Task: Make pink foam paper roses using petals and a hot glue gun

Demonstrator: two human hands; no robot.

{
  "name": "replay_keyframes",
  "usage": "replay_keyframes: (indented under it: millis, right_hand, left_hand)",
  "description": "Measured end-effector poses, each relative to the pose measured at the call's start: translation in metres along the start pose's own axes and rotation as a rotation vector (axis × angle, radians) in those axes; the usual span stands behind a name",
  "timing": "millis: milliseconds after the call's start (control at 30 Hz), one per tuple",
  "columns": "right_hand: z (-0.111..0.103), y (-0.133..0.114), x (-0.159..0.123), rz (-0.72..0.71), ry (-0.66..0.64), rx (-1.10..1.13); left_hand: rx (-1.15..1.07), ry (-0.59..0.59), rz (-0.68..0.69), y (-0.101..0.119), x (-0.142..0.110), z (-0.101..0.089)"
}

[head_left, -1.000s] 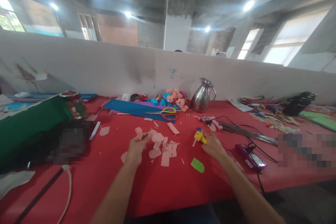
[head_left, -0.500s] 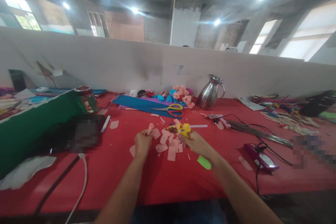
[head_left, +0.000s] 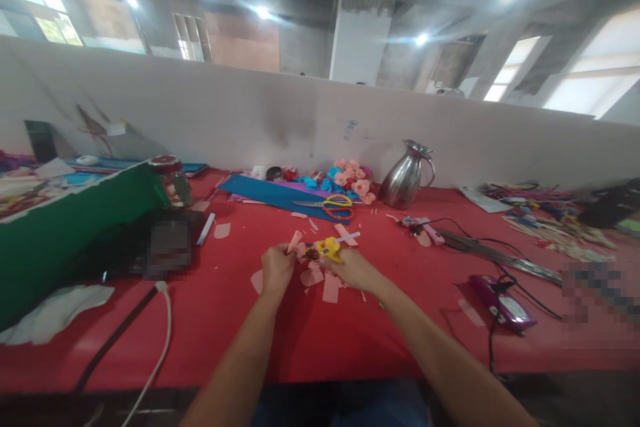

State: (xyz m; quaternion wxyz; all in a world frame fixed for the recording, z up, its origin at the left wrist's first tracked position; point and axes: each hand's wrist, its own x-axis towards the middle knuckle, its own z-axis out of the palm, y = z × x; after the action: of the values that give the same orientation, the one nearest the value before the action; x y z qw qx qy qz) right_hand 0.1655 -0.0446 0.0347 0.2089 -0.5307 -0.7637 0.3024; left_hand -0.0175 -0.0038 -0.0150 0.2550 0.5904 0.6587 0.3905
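Note:
Pinched in my left hand [head_left: 277,271] is a rolled piece of pink paper [head_left: 295,241], its upper end sticking up past the fingers. My right hand [head_left: 351,269] grips a yellow glue gun [head_left: 329,249] with a whitish glue stick [head_left: 349,237] jutting from its back. The gun's nose points left and sits close beside the pink roll; whether they touch I cannot tell. Beneath both hands lie loose cut pieces of pink paper [head_left: 331,287] on the red tabletop [head_left: 320,347].
Behind my hands, scissors [head_left: 325,203] lie on blue paper [head_left: 260,193], near pink and blue paper flowers [head_left: 353,180]. A steel jug [head_left: 405,177] stands by the wall. To the right are a second, pink glue gun [head_left: 431,232], cables and a purple box [head_left: 503,305]; a glass jar [head_left: 171,181] stands left.
My right hand has brought the yellow glue gun left, up to the pink paper roll, and tilted it. The roll remains in my left hand. The green piece is now mostly covered by my right arm.

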Motion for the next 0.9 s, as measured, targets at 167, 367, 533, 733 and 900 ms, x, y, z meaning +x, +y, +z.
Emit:
replay_keyframes:
  millis: [167,367,533,733,900]
  right_hand:
    - [0.003,0.0,0.002,-0.026,0.0,-0.01]
    - [0.001,0.001,0.004,-0.026,0.005,-0.011]
    - [-0.001,0.0,0.006,0.023,0.016,-0.066]
    - [-0.003,-0.003,0.005,0.04,0.032,-0.118]
    - [-0.01,-0.003,-0.003,-0.035,0.007,-0.024]
  left_hand:
    - [0.013,-0.022,-0.012,0.003,0.0,-0.001]
    - [0.011,0.001,-0.025,0.006,-0.003,-0.002]
    - [-0.041,-0.008,-0.027,0.002,-0.002,0.0]
    - [-0.074,-0.01,-0.01,-0.001,-0.001,0.001]
    - [-0.008,-0.002,-0.029,0.003,-0.002,-0.001]
